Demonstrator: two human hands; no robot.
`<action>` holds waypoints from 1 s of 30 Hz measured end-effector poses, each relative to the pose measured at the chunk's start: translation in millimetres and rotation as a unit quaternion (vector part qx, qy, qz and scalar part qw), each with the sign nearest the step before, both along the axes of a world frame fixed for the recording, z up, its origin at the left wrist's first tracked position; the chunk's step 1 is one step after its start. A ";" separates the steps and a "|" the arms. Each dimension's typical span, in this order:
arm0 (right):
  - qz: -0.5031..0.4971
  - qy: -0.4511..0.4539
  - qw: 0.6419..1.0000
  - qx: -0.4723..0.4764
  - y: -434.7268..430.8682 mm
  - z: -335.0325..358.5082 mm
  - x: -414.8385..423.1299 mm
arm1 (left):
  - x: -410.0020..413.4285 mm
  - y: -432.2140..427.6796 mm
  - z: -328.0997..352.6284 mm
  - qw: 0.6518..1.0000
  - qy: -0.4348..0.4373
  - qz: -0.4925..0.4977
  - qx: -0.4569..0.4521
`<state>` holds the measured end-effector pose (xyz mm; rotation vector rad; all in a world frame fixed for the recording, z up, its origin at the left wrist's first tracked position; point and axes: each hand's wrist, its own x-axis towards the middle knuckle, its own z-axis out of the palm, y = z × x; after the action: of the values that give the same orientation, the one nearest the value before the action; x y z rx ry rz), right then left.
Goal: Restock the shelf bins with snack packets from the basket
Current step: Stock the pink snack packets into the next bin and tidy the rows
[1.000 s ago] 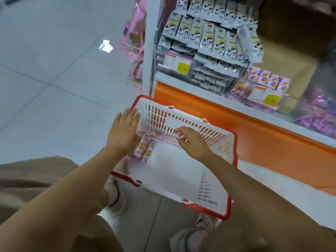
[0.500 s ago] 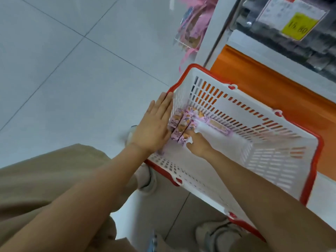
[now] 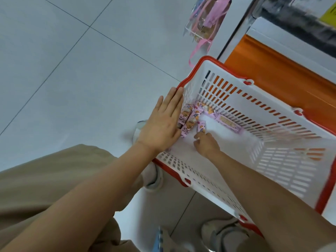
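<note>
A white basket with a red rim stands on the floor against the shelf base. Several pink snack packets lie in its left corner, and one long pink packet lies along the far wall. My left hand lies flat with straight fingers on the basket's left rim, partly covering the packets. Inside the basket, my right hand has its fingers curled and its fingertips on a small pink packet; whether it pinches the packet is unclear.
The shelf's orange base panel and white upright rise behind the basket. Pink hanging goods dangle at the shelf's end. Grey floor tiles spread to the left. My knees and shoes sit below the basket.
The view has dropped from the shelf bins down onto the basket. My right hand slid from the far wall to the packets in the left corner. My left hand stayed on the left rim.
</note>
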<state>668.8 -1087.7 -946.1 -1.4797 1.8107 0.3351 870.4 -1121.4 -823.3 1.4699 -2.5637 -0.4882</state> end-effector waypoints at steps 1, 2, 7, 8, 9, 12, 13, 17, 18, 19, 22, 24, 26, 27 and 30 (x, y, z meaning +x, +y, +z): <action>-0.004 0.004 1.000 -0.013 3.8 3.4 -3.3 | -0.3 -0.1 0.1 1.000 -0.006 -0.001 -0.002; -0.010 -0.002 1.000 -0.024 8.2 5.8 -8.2 | -0.4 0.1 0.2 1.000 -0.012 -0.002 -0.003; -0.036 -0.046 0.993 -0.104 27.9 32.6 -40.5 | -2.0 0.7 4.9 0.999 -0.035 -0.006 -0.004; -0.036 -0.052 0.990 -0.123 30.9 41.4 -46.9 | -2.2 0.5 5.8 0.999 -0.041 -0.007 -0.002; -0.035 -0.060 0.988 -0.140 33.9 51.7 -53.2 | -2.6 0.2 6.9 0.999 -0.050 -0.007 -0.001; -0.041 -0.104 0.973 -0.201 43.7 86.4 -71.0 | -5.2 1.7 12.6 0.997 -0.072 0.003 0.000; -0.042 -0.117 0.965 -0.231 47.0 98.5 -75.6 | -7.2 3.2 15.4 0.997 -0.079 0.012 0.002; -0.083 -0.176 0.925 -0.325 64.6 147.5 -94.1 | -33.1 13.6 40.2 0.997 -0.075 0.034 0.007; -0.095 -0.191 0.915 -0.343 69.8 160.8 -99.1 | -44.1 16.8 48.1 0.998 -0.055 0.022 -0.001; -0.102 -0.201 0.904 -0.365 75.1 173.6 -104.7 | -57.3 19.9 56.1 0.999 -0.030 0.001 -0.012; -0.118 -0.204 0.872 -0.428 92.5 212.8 -124.0 | -104.8 26.7 82.5 0.996 0.033 -0.068 -0.054; -0.134 -0.201 0.851 -0.467 107.0 237.9 -137.5 | -137.1 31.2 103.7 0.988 0.062 -0.109 -0.089; -0.148 -0.191 0.832 -0.500 118.9 259.6 -152.4 | -164.3 35.2 125.5 0.980 0.087 -0.139 -0.114; -0.157 -0.185 0.821 -0.517 123.7 270.7 -161.2 | -176.9 37.3 137.2 0.975 0.097 -0.154 -0.126; -0.186 -0.160 0.783 -0.571 134.2 303.9 -190.6 | -211.3 42.3 166.3 0.958 0.113 -0.205 -0.167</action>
<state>478.2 -953.5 -642.2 -1.6514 1.9972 -1.3727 659.1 -1079.0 -656.9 0.7311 -2.5974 -0.2328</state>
